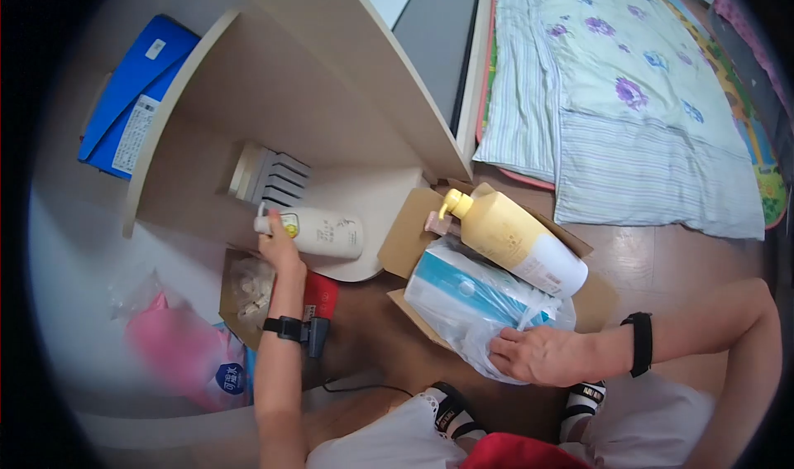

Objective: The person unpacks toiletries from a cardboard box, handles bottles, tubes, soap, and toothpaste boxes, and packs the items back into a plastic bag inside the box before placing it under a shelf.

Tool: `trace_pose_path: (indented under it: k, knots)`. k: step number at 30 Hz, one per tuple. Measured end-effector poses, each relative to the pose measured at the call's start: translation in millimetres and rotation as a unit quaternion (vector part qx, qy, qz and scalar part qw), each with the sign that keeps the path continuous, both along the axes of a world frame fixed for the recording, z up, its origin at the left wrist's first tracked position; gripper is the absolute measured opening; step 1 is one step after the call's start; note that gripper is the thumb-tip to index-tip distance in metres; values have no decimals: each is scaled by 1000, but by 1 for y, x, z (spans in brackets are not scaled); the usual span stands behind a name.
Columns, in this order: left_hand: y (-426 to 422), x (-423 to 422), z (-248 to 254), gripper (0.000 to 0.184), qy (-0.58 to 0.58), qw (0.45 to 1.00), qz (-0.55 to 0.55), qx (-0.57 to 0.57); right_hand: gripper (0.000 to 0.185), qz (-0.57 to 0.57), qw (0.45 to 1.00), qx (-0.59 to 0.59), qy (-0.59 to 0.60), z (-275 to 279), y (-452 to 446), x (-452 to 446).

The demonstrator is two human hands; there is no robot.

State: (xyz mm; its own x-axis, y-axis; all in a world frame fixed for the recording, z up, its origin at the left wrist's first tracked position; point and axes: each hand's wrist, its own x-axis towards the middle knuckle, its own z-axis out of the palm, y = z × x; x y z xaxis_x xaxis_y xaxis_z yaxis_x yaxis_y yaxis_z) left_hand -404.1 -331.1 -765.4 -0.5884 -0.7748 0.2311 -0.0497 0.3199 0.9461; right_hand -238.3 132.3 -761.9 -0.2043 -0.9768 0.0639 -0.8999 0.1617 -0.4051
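My left hand (281,244) is closed round the neck of a white pump bottle (327,232) with a yellow picture on its label. The bottle is over the pale lower shelf; whether it rests there I cannot tell. My right hand (536,355) has its fingers curled on a clear plastic bag (468,342) at the near side of an open cardboard box (405,236). Inside the bag is a white and blue package (463,280). Beside it in the box leans a large yellow and white pump bottle (519,244), with a small pinkish cap next to its pump.
A grey slotted holder (279,179) stands at the back of the shelf unit. A blue folder (136,97) is on the left. Below lie a pink bag (178,345), a smaller box (240,308) and a red item (321,294). A floral quilt (612,97) covers the upper right.
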Motion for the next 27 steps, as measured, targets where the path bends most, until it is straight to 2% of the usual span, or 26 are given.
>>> trace_pose_path:
  k: [4, 7, 10, 12, 14, 17, 21, 24, 27]
  knots:
    - [47, 4, 62, 45, 26, 990, -92, 104, 26, -13, 999, -28, 32, -2, 0, 1]
    - [90, 16, 99, 44, 23, 965, -182, 189, 25, -49, 992, -99, 56, 21, -2, -9]
    - [132, 27, 98, 40, 37, 943, -222, 244, 26, -120, 969, -190, 100, 38, 2, -31]
    - [133, 34, 100, 39, 48, 942, -227, 243, 28, -219, 945, -237, 58, 60, 11, -52]
    - [141, 41, 106, 37, 55, 941, -217, 255, 28, -355, 890, -288, -8, 71, 18, -66]
    - [138, 44, 109, 39, 42, 920, -243, 304, 24, -463, 816, -326, -120, 73, 28, -81]
    - [154, 54, 119, 38, 27, 930, -219, 295, 24, -529, 765, -344, -132, 43, 48, -104]
    - [177, 63, 105, 37, 7, 926, -244, 290, 26, -572, 742, -317, -148, 14, 71, -128]
    - [202, 77, 88, 41, -69, 882, -311, 348, 30, -617, 708, -241, -244, -11, 93, -144]
